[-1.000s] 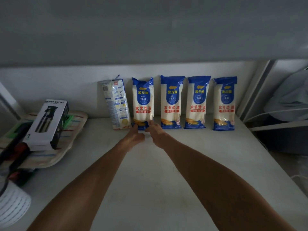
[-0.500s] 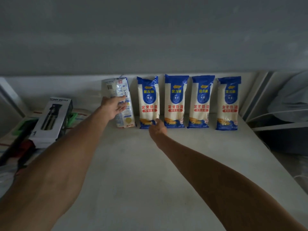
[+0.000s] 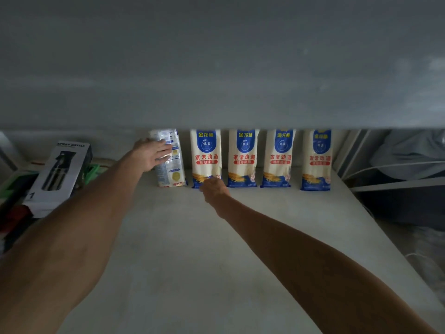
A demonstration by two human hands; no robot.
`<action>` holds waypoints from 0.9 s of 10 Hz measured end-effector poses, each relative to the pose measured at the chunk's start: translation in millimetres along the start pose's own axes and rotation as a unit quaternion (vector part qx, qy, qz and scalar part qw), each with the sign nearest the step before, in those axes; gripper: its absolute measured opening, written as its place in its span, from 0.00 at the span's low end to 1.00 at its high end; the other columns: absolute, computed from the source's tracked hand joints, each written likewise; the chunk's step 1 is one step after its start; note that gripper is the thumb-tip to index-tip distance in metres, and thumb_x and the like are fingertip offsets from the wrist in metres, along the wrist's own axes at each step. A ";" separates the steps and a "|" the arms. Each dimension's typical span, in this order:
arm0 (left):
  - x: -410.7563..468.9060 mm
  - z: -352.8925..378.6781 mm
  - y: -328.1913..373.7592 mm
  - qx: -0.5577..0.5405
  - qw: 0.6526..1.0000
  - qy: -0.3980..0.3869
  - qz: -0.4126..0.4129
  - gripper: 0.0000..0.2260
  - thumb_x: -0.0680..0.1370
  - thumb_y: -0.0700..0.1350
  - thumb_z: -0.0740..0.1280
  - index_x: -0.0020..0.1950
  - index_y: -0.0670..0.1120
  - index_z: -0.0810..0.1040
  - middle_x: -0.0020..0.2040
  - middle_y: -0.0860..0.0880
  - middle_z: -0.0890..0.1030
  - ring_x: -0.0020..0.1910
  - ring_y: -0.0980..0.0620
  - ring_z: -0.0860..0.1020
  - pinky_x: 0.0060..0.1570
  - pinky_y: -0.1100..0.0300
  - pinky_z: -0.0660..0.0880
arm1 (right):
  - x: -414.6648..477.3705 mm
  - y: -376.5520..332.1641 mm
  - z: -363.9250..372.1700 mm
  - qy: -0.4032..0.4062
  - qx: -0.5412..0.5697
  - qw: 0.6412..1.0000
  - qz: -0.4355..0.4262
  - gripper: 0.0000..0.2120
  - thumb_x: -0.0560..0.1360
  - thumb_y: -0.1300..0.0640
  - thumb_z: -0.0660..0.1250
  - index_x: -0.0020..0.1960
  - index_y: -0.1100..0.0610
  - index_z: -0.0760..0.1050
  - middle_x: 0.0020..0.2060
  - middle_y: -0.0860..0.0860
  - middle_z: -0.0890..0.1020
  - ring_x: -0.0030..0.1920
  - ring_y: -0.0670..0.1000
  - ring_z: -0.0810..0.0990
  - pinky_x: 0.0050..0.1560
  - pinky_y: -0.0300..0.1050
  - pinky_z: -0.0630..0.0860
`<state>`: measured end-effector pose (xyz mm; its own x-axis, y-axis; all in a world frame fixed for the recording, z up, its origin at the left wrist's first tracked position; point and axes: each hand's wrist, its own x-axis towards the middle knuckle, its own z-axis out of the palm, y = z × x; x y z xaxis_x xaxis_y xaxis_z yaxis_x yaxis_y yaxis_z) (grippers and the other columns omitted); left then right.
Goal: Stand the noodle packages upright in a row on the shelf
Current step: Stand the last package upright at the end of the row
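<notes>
Five slim, light, crinkly noodle packages [image 3: 243,157] stand as the left hand [image 3: 150,156] lies open-palmed on the upper face of the leftmost package [image 3: 171,169] and the right hand [image 3: 213,185], grip unclear, touches its neighbour's base.

Your two arms are bare from the frame's lower edge to the fingertips: no sleeves, no gloves. Your left hand [image 3: 151,157] carries no ring on the fingers that show, and its wrist has no watch or band. Your right hand [image 3: 215,188] is likewise unadorned, its wrist plain. Both forearms show a lean, tapering outline.
</notes>
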<state>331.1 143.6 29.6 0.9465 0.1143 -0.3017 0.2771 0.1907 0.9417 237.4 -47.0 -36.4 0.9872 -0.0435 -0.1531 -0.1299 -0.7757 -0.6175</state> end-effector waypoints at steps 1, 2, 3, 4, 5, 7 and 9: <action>-6.0 -5.6 -1.5 -0.016 0.998 0.057 0.032 0.14 0.84 0.39 0.55 0.67 0.34 0.71 0.66 0.32 0.78 0.60 0.39 0.81 0.60 0.52 0.77 | 2.2 -7.9 -1.2 -0.062 0.192 0.974 0.101 0.18 0.78 0.59 0.65 0.66 0.63 0.73 0.63 0.59 0.78 0.64 0.58 0.77 0.62 0.50 0.76; -23.8 -14.2 -5.2 -0.043 0.994 0.101 0.026 0.18 0.83 0.43 0.52 0.61 0.32 0.75 0.57 0.34 0.83 0.45 0.44 0.86 0.48 0.54 0.82 | -14.6 -14.1 -6.8 -0.075 0.407 0.899 0.146 0.19 0.76 0.61 0.62 0.67 0.65 0.72 0.63 0.62 0.77 0.61 0.60 0.79 0.61 0.54 0.78; -44.6 -25.2 -15.6 -0.045 0.991 0.121 0.021 0.21 0.84 0.49 0.52 0.53 0.32 0.76 0.49 0.34 0.85 0.39 0.46 0.87 0.41 0.55 0.84 | -16.0 -20.0 -4.2 -0.097 0.394 0.909 0.099 0.16 0.78 0.61 0.61 0.64 0.64 0.72 0.62 0.62 0.79 0.52 0.55 0.80 0.55 0.52 0.80; -67.0 -30.8 -26.9 -0.072 0.994 0.087 0.000 0.23 0.84 0.54 0.53 0.50 0.34 0.74 0.42 0.33 0.85 0.31 0.46 0.86 0.33 0.56 0.84 | -27.7 -28.8 -3.5 -0.121 0.452 0.876 0.115 0.14 0.81 0.57 0.57 0.58 0.65 0.73 0.54 0.61 0.83 0.43 0.53 0.82 0.44 0.46 0.80; -93.4 -33.8 -42.1 -0.079 0.995 0.045 -0.052 0.19 0.82 0.55 0.58 0.51 0.39 0.75 0.36 0.36 0.86 0.29 0.45 0.86 0.29 0.54 0.83 | -41.5 -32.9 -3.1 -0.167 0.525 0.825 0.128 0.25 0.81 0.43 0.54 0.58 0.64 0.75 0.49 0.60 0.83 0.43 0.54 0.83 0.42 0.45 0.77; -133.5 -36.8 -81.1 0.011 0.996 0.005 -0.092 0.12 0.79 0.40 0.67 0.61 0.37 0.77 0.50 0.37 0.82 0.48 0.40 0.82 0.54 0.47 0.80 | -54.5 -42.2 2.4 -0.231 0.490 0.826 0.155 0.28 0.71 0.45 0.73 0.65 0.58 0.70 0.53 0.57 0.82 0.45 0.53 0.81 0.51 0.46 0.80; -142.0 -50.9 -97.9 0.060 0.991 -0.066 -0.104 0.19 0.75 0.42 0.73 0.65 0.42 0.79 0.61 0.39 0.83 0.62 0.40 0.81 0.60 0.44 0.78 | -62.5 -23.7 9.2 -0.257 0.461 0.840 0.126 0.12 0.75 0.59 0.70 0.56 0.61 0.74 0.54 0.61 0.82 0.48 0.56 0.83 0.51 0.50 0.81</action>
<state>161.1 158.4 -27.4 0.8785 -0.0460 -0.4756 0.4778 0.0789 0.8749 177.9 -20.1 -19.3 0.7779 0.3287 -0.5356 -0.5791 0.0438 -0.8141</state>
